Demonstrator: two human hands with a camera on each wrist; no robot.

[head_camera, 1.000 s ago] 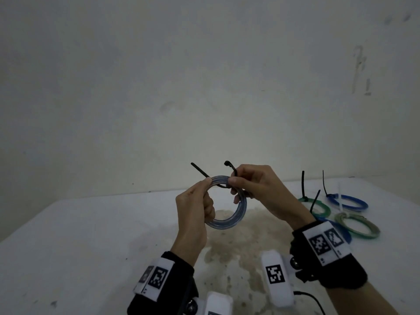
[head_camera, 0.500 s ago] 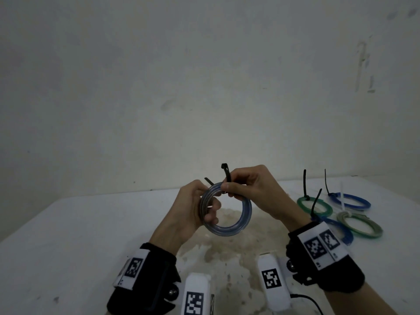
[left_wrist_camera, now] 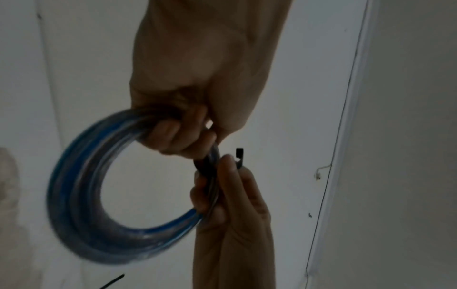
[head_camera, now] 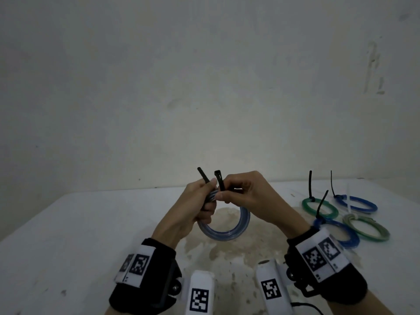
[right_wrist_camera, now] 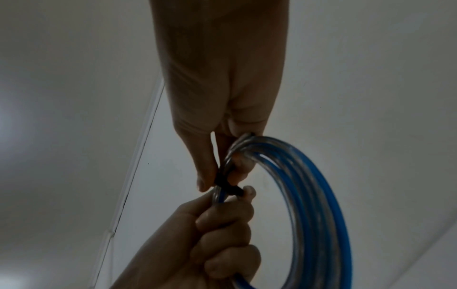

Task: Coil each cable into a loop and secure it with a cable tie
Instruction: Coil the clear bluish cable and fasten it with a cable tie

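A coil of clear-blue cable (head_camera: 227, 233) hangs in the air over the white table (head_camera: 91, 235). My left hand (head_camera: 208, 196) grips the coil's top left in a fist, as the right wrist view shows from below (right_wrist_camera: 222, 234). A black cable tie (head_camera: 220, 183) wraps the bundle there, and both its ends stick up side by side. My right hand (head_camera: 225, 194) pinches the tie against the coil (right_wrist_camera: 309, 195) between thumb and forefinger. In the left wrist view the tie's head (left_wrist_camera: 239, 156) shows above the right hand's fingertips (left_wrist_camera: 227, 162).
Several tied coils lie at the table's right: a green one (head_camera: 319, 209), two blue ones (head_camera: 356, 203) (head_camera: 341, 233) and a grey-green one (head_camera: 366, 227), tie tails standing up. A brown stain (head_camera: 227, 253) marks the table under my hands. A wall rises behind.
The left hand has closed round the coil in a fuller fist. The tie's two ends, spread apart earlier, now stand close together above the coil. The hands have drawn nearer each other.
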